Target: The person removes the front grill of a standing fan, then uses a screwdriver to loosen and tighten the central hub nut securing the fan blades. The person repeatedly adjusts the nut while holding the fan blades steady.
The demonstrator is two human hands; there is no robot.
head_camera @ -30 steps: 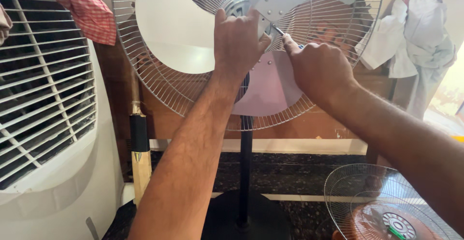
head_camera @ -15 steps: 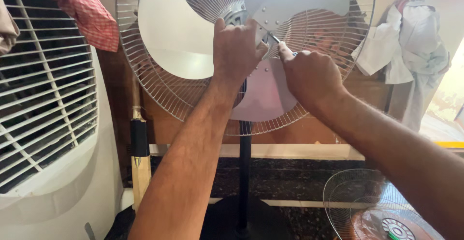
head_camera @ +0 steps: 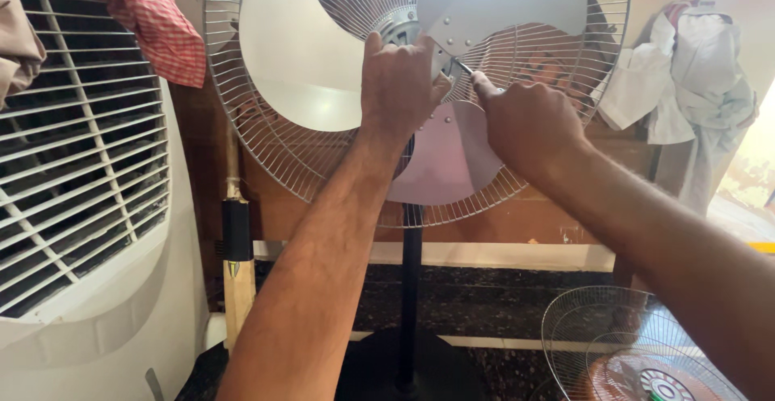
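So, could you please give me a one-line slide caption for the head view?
Left hand grips the fan hub while right hand holds a screwdriver to it.

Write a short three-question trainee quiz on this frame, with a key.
1. True or false: the front wire guard is mounted on the fan.
2. Which hand covers the fan hub?
3. The right hand holds: A) a cloth B) a slim metal tool C) a bat.

Key:
1. False; it lies low at the right, off the fan.
2. The left hand.
3. B, its tip at the blade root.
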